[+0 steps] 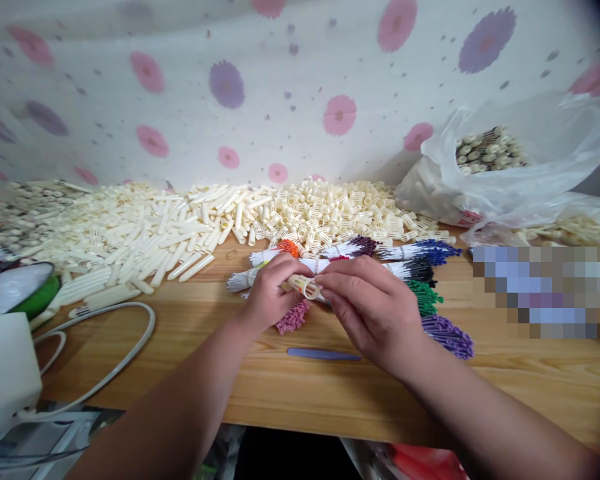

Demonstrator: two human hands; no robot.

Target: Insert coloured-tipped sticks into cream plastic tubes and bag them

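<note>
Tube: cream tube (306, 287), held above the desk (380, 407); I use it as landmark.
Left hand: left hand (273, 290) closed round the tube's far end, gripping it.
Right hand: right hand (373, 300) at the tube's open end, fingers bent together; can't tell from my feed if they pinch anything.
Key relation: tube lies between the hands, right of the left hand; long axis runs crosswise, open mouth tipped right and a bit toward me. Left hand has it, right fingertips sit just by the rim.
In tube: thin coloured bits show through; too small for me to sort.
Bundles: white sticks with coloured ends, behind and beside the tube: orange bundle (286, 249) behind, pink bundle (293, 317) just nearer me, green bundle (424, 297) and purple bundle (447, 336) to the right.
Strip: blue strip (323, 354), flat on the desk, nearer me than the tube.
Pile: cream parts (330, 208), heaped well behind the tube.
Cable: white cable (149, 328), looped well left of the tube.
Bag: clear bag (443, 163), back right of the tube, cream pieces inside.
Room: flowered sheet (280, 73) behind everything.
</note>
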